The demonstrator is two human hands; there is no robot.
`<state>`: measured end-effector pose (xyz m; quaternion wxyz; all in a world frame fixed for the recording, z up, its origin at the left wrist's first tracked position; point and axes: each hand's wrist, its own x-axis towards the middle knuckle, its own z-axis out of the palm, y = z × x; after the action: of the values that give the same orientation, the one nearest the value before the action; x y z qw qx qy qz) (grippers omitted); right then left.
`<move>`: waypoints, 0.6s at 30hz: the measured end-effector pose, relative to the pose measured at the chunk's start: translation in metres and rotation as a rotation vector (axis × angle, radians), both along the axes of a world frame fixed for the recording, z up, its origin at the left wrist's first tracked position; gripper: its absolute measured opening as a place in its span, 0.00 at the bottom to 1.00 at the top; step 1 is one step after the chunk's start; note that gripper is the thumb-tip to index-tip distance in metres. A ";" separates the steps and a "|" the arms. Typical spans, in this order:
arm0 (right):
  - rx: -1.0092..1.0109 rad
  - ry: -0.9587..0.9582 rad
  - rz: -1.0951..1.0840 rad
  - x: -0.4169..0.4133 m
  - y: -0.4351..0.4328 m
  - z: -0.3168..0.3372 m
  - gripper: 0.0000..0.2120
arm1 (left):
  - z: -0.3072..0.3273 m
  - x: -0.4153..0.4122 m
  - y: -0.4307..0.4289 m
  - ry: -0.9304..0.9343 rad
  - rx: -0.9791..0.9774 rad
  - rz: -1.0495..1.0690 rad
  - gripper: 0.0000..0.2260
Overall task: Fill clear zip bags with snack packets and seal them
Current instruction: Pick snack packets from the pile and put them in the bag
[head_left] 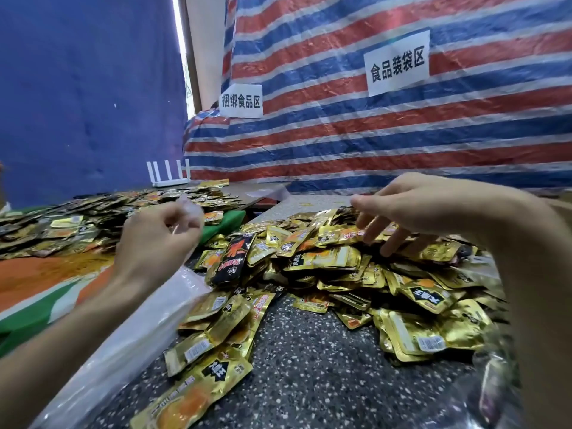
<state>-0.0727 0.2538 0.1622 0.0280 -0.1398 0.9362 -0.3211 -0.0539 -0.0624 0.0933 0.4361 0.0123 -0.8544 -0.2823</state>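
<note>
A heap of gold snack packets (pixel 356 267) covers the speckled table (pixel 297 360), with one black packet (pixel 233 258) among them. My left hand (pixel 154 239) is raised at centre left and pinches the top of a clear zip bag (pixel 133 339), which hangs down below my wrist towards the near left. My right hand (pixel 411 209) reaches over the far side of the heap with fingers spread downward, fingertips touching the packets.
More packets (pixel 77 221) lie spread over a green and orange cloth (pixel 46 283) at left. A white router (pixel 170 176) stands at the back. A striped tarp (pixel 371 134) with paper signs walls the far side. Another clear bag (pixel 501 391) lies at the near right.
</note>
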 end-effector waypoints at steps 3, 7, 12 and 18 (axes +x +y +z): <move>-0.118 0.003 0.007 0.002 -0.003 0.004 0.29 | 0.017 -0.001 0.066 0.088 0.036 -0.327 0.09; -0.240 0.006 0.004 0.004 0.005 0.007 0.35 | 0.020 -0.013 0.141 0.089 0.046 -0.612 0.11; -0.229 0.087 -0.103 0.002 0.019 0.008 0.27 | 0.011 -0.033 0.193 -0.084 0.099 -0.923 0.09; -0.182 0.016 -0.192 -0.006 0.036 0.007 0.13 | 0.033 -0.057 0.193 -0.566 0.148 -1.082 0.09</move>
<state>-0.0789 0.2900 0.1689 -0.0229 -0.0540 0.9125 -0.4048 -0.1108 0.1309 0.1260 -0.0150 -0.3182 -0.8002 -0.5081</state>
